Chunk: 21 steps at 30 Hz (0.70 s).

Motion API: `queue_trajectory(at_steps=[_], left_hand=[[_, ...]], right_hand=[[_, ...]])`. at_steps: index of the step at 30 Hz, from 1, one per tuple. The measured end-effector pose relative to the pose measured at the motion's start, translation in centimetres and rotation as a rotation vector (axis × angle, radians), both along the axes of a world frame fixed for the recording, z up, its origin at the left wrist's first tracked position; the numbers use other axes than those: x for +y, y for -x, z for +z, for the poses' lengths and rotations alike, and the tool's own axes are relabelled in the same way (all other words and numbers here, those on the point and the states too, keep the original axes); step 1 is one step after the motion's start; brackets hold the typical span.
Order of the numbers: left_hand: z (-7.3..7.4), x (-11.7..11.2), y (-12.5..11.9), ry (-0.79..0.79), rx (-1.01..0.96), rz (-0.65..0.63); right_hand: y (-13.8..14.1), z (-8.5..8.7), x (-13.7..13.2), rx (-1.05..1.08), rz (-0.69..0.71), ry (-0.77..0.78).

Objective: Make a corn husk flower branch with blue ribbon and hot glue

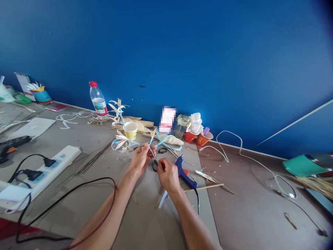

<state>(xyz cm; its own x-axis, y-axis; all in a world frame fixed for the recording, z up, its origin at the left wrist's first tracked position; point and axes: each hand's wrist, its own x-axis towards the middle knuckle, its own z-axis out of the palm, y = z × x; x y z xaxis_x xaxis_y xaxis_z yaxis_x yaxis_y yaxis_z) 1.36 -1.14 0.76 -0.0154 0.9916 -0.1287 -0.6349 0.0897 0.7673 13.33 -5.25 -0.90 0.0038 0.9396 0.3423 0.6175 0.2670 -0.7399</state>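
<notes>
Near the middle of the table, my left hand (140,158) is closed around a thin pale stem (151,151) with a light-blue strip about it. The stem's lower end runs to the pinched fingers of my right hand (168,173). Pale dried-husk petals (122,140) lie just left of my left hand, and light-blue ribbon loops (171,144) curl beyond my fingers. Black rings, perhaps scissor handles (162,150), show close to both hands. A blue glue gun (183,172) lies right beside my right hand.
A yellow paper cup (130,131) holds a husk flower. Along the blue wall stand a water bottle (99,100), a glass jar (182,125) and red paper cups (204,138). At left are a power strip (58,161) and a dark cable (78,185) arching by my left forearm.
</notes>
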Motion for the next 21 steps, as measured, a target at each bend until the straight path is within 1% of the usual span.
queue_trajectory(at_steps=[3, 5, 9, 12, 17, 21], left_hand=[[0.5, -0.3, 0.0, -0.025, -0.031, -0.033], [0.6, -0.3, 0.1, -0.033, -0.059, -0.062], [0.0, -0.1, 0.4, -0.029, -0.135, -0.127], [-0.4, 0.0, 0.5, -0.031, -0.167, -0.202], [-0.6, -0.4, 0.0, -0.035, -0.087, -0.317], [-0.6, -0.9, -0.6, -0.046, 0.002, -0.363]], right_hand=[[-0.1, 0.2, 0.0, 0.042, -0.007, 0.020], [-0.2, 0.4, 0.0, 0.079, -0.019, 0.044], [-0.2, 0.7, 0.0, 0.144, -0.037, 0.058], [-0.3, 0.8, 0.1, 0.200, -0.047, 0.079], [-0.4, 0.8, 0.3, 0.348, -0.040, 0.180], [-0.5, 0.8, 0.6, 0.416, -0.039, 0.198]])
